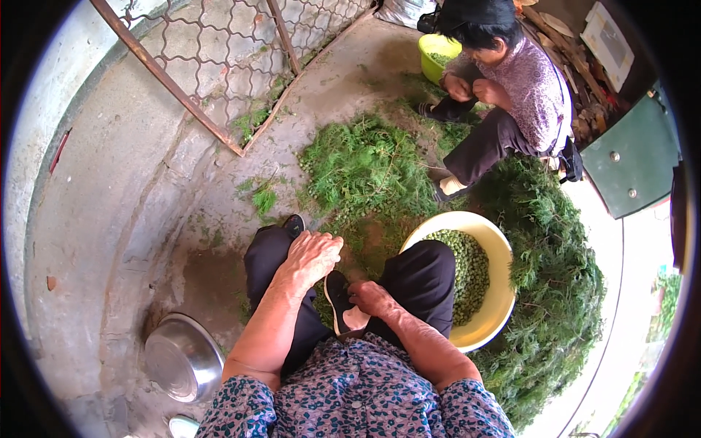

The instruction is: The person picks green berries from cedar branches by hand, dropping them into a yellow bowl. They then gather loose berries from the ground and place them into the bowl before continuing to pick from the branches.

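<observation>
My left hand (pixel 314 257) is held over my left knee, back of the hand up, with its fingers curled in; whatever they hold, if anything, is hidden. Close to my right shoe, my right hand (pixel 371 298) has its fingers bent and pressed together, and their contents cannot be made out. Beside my right knee stands a pale yellow basin (pixel 504 299) partly filled with small round green cones (pixel 471 274). In front of my feet lies a loose heap of feathery green conifer sprigs (pixel 369 168), with more little cones scattered among them.
A larger pile of conifer branches (pixel 555 292) spreads along my right. At the far right a co-worker (pixel 526 95) sits with both hands together, near a yellow-green bucket (pixel 432 69). A metal basin (pixel 184 358) leans at my left. A rusty wire-mesh frame (pixel 219 66) stands front left.
</observation>
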A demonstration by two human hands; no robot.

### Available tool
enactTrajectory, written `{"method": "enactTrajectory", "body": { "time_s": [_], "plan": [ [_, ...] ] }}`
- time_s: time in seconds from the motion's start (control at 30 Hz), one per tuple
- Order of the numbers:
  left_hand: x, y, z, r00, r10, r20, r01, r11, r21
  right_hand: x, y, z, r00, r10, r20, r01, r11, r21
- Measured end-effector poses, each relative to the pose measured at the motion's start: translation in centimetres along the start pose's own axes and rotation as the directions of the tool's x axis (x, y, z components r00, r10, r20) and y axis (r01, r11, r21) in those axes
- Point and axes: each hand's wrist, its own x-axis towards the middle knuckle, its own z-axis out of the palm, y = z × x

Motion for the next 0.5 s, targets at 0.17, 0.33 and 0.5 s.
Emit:
{"method": "enactTrajectory", "body": {
  "time_s": [0.17,0.33,0.5],
  "plan": [
    [0.23,0.59,-1.04,0.996,-0.030,0.087,0.030,1.000,0.008,-0.02,0.38,0.18,1.000,0.012,-0.009,-0.012,1.000,0.012],
    [0.31,0.44,-0.81,0.997,-0.024,0.079,0.024,1.000,0.011,0.07,0.76,0.46,0.999,-0.019,-0.038,0.020,1.000,0.024],
    [0.54,0.62,-0.73,0.996,-0.022,0.083,0.019,0.999,0.036,-0.05,0.83,0.45,0.998,-0.026,-0.054,0.029,0.999,0.045]
  ]
}}
